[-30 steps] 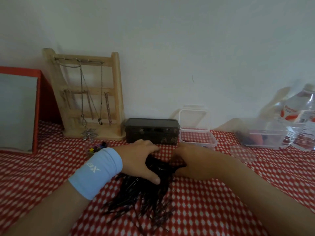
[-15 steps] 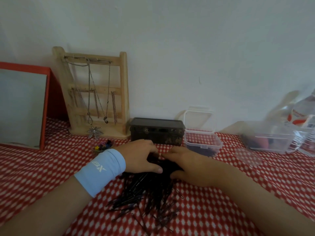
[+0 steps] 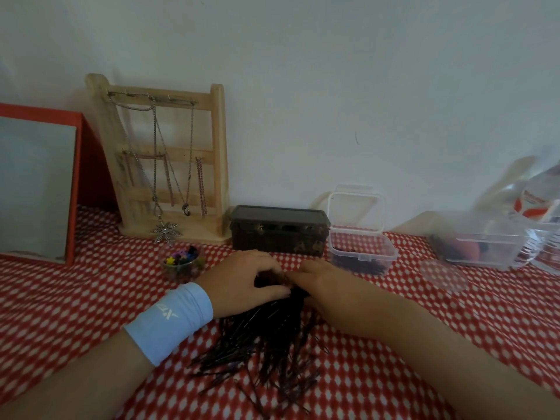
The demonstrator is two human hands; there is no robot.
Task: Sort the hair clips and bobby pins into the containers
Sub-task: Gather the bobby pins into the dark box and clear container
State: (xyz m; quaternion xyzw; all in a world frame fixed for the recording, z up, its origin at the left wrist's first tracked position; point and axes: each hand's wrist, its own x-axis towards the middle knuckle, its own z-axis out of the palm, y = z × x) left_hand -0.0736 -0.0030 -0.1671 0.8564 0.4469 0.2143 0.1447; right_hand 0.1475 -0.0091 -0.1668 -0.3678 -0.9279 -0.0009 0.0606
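Bobby pins [image 3: 266, 344], black and many, lie in a loose fan on the red-and-white checked cloth [image 3: 91, 298] at the centre, their far ends gathered under both hands.

At the far left a red-framed mirror [image 3: 36, 183] leans back, and beside it a wooden jewellery stand [image 3: 169, 159] holds chains and a leaf-shaped pendant [image 3: 165, 231]. Just in front of the stand, a small clear round tub [image 3: 183, 262] holds tiny coloured hair clips: yellow, blue, black.

The left hand [image 3: 242, 280] wears a pale blue wristband [image 3: 171, 321] with white lettering that reads upside down, seemingly "XTEP". Its fingers are curled down over the top of the pin bundle, thumb pressed along the near side. The right hand [image 3: 321, 280] meets it fingertip to fingertip, fingers bent onto the same bundle; whether either hand truly grips the pins or only presses them I cannot tell.

Behind the hands sits a dark lidded box [image 3: 278, 230], shut. Touching its right side, a small clear box [image 3: 362, 253] with its hinged lid raised already holds a layer of dark pins. Further right lie a loose round clear lid [image 3: 444, 272], a larger clear container [image 3: 481, 247] with dark and orange-red items inside, too blurred to name, and a water bottle [image 3: 542, 219] with a red-and-white label, unreadable.

Compared with half a second ago, the hands have drawn closer together over the pins, and the camera has swung slightly left, pushing the bottle toward the edge.
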